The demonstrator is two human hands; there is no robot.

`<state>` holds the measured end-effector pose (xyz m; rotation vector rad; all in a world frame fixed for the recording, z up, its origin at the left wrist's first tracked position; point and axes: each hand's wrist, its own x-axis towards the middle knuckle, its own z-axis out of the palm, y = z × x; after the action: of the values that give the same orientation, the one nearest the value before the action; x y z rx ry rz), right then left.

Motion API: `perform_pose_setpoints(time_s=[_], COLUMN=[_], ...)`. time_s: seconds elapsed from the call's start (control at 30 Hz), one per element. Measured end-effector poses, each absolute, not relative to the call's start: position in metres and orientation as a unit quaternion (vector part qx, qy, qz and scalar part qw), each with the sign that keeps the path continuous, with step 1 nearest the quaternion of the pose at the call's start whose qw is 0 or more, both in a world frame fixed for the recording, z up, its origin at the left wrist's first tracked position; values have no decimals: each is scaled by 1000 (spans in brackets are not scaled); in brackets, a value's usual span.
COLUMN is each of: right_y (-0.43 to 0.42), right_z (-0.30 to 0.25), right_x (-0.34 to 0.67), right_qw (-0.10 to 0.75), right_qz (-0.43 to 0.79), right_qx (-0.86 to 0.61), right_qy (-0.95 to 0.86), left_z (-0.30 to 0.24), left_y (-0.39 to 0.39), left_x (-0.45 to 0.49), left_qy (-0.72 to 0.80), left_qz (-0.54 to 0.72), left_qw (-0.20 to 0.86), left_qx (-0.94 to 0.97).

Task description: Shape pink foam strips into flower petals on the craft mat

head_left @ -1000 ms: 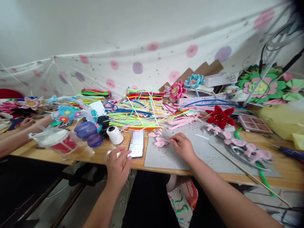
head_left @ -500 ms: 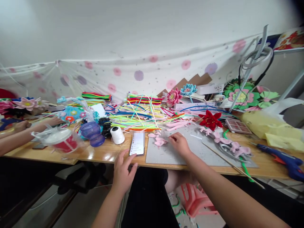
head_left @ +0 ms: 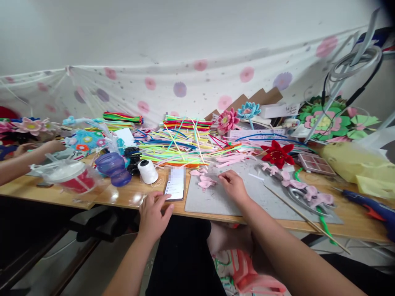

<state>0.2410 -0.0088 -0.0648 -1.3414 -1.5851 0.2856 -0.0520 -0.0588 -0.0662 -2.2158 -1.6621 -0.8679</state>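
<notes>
While left hand (head_left: 155, 214) lies spread at slim black-edged smartphone (head_left: 175, 190), right hand (head_left: 233, 187) is narrow, contents I can't tell, just right of fuzzy pale-pink petal pieces (head_left: 206, 182) on flat grey mat (head_left: 212, 203). Pieces likely light, soft, crushable: I'd pinch ends.

Soft, even light leaves glare on the tabletop (head_left: 123, 200).

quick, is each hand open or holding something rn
Left hand: open, fingertips at the phone.
Right hand: curled beside the pink pieces; whether it holds anything cannot be told.
</notes>
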Motion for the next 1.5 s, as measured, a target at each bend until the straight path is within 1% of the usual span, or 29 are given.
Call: perform_pose_setpoints(time_s=[0.2, 0.47, 0.6, 0.87, 1.2, 1.3, 1.4, 1.5], right_y=[-13, -23, -24, -24, -21, -21, -20, -21], right_z=[-62, -52, -51, -52, -54, -55, -57, -56], right_x=[240, 236, 235, 237, 238, 238, 238, 237], right_qw=[503, 491, 493, 496, 496, 501, 513, 528], right_qz=[139, 155, 156, 148, 144, 142, 129, 109], right_qx=[-534, -496, -494, -495, -509, -511, -510, -510], right_qy=[-665, -700, -700, -698, -689, -684, -678, -670], left_z=[-54, -45, -47, -57, -48, -48, -51, -54], left_y=[-44, -36, -33, -23, -31, -31, -28, -25], left_x=[-44, -31, -30, -39, -31, -31, -35, -43], left_qy=[-549, -541, -537, -574, -538, -530, -520, -499], left_qz=[-297, -242, -234, -328, -249, -245, -276, -397], left_qw=[143, 150, 153, 140, 130, 128, 107, 49], left_qx=[-769, -792, -796, -737, -795, -802, -801, -769])
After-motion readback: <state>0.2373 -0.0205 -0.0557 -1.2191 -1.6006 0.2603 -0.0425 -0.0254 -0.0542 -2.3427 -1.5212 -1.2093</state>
